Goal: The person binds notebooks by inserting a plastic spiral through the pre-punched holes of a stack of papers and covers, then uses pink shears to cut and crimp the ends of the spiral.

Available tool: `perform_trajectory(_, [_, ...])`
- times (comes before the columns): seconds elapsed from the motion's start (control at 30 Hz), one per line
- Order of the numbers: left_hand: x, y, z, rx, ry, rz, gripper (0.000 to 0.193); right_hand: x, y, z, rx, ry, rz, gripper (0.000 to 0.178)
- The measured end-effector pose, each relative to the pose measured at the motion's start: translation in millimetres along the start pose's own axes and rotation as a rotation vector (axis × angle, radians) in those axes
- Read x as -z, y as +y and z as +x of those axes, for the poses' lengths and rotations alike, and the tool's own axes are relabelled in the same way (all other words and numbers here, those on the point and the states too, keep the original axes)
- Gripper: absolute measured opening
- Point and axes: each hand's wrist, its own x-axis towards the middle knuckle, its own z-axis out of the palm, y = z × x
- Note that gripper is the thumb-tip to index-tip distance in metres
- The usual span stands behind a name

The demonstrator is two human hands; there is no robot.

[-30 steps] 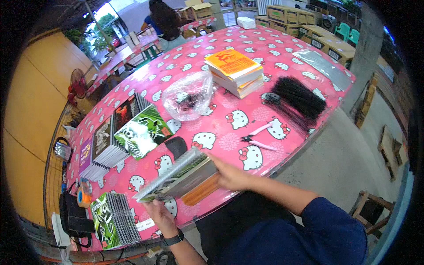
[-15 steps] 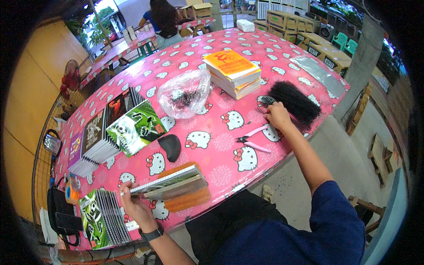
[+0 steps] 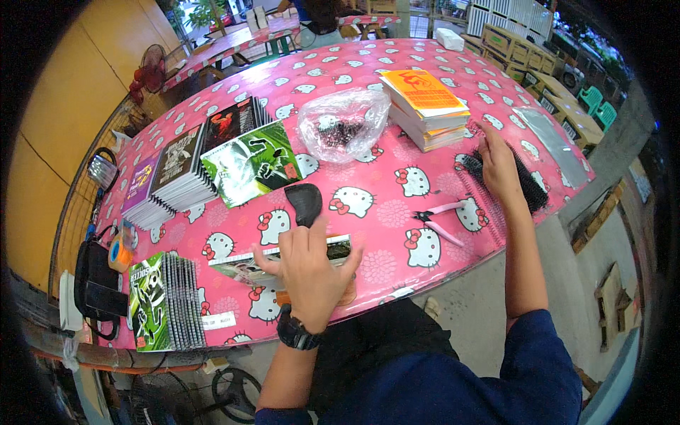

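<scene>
Left hand (image 3: 308, 273) flat on notebook (image 3: 283, 261), table edge (image 3: 453, 273) near

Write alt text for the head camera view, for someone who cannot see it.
A person's left hand presses flat on a notebook at the near edge of a pink cartoon-cat table, while the right hand rests on a pile of black spiral binding coils. Around them lie pink pliers, stacked notebooks, an orange-topped stack and a clear bag.
</scene>
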Motion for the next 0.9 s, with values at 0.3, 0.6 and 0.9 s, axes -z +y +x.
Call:
perform_trajectory(0.3, [-9.7,8.2,-2.6,-0.057,0.201,0.108,0.025,-22.3,-148.9,-60.1,0.231,-0.688,0.732,0.033])
perform_trajectory(0.6, [1.7,3.0,-2.6,-0.11,0.128,-0.011,0.022,-32.7,-157.8,-52.4,0.269,-0.646,0.764,0.016])
perform_trajectory(0.9, [26.2,-17.5,4.8,-0.192,-0.026,-0.391,0.03,-38.3,-153.7,-47.1,0.437,-0.643,0.861,0.018])
